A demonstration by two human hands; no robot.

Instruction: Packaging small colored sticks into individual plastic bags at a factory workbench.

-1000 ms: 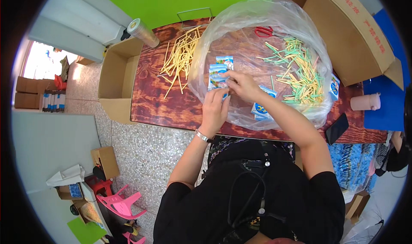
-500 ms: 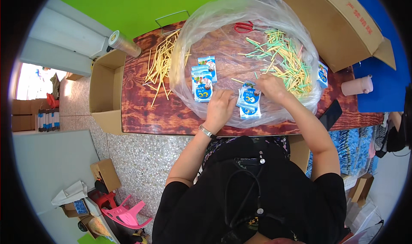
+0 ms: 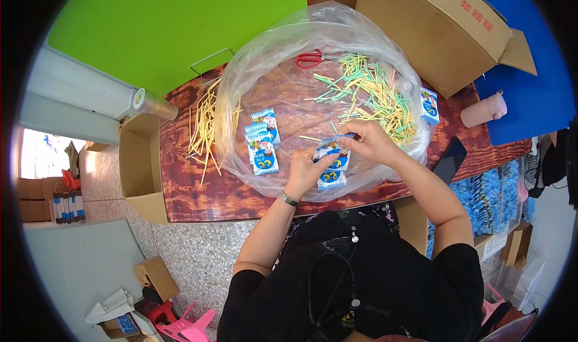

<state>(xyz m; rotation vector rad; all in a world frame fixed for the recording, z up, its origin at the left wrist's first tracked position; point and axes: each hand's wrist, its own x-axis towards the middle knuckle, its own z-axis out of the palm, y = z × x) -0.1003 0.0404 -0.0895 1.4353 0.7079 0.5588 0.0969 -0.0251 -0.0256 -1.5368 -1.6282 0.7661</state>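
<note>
Just inside the near rim of the bag (image 3: 328, 24), the packet (image 3: 342, 160) is pinched by the left hand (image 3: 306, 172) at its left side and the right hand (image 3: 370, 142) along its top, each grip closed; probably light, pliable and slippery, it is best held by its flat end seams.

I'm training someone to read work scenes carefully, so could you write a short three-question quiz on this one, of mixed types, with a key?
1. True or false: the left hand is resting on the phone.
2. Which is farthest right in the picture: (a) red-handled scissors, (b) pink bottle, (c) phone?
3. Which two colours dominate the stick pile just beyond the right hand?

Key:
1. False; its thumb lies over a blue-and-white packet.
2. b
3. Yellow and green.
</note>
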